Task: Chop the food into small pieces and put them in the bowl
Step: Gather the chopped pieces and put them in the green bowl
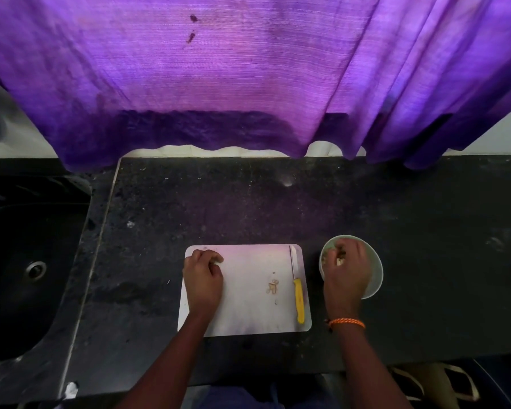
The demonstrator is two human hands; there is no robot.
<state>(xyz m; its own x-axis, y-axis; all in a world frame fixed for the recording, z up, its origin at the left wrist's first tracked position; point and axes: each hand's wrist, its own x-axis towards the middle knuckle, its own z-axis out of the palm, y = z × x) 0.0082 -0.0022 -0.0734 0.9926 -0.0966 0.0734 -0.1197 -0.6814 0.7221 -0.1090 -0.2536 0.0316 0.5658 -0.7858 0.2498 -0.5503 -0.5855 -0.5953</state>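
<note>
- While R hand hovers over the bowl, fingers curled round pale food bits, remaining scraps lie on the board at its 9 o'clock, nearer R than L.
- L hand loosely curled at board's 10 o'clock; can't tell if it holds anything.
- Knife unheld, long axis 12–6, w/ handle at 6.
- Bowl holds chopped pieces.

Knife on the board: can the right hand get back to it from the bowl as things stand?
Probably yes. The yellow-handled knife lies free along the cutting board's right edge, beside the bowl where the right hand is. Nothing lies between them, and the left hand rests at the board's far side.
</note>
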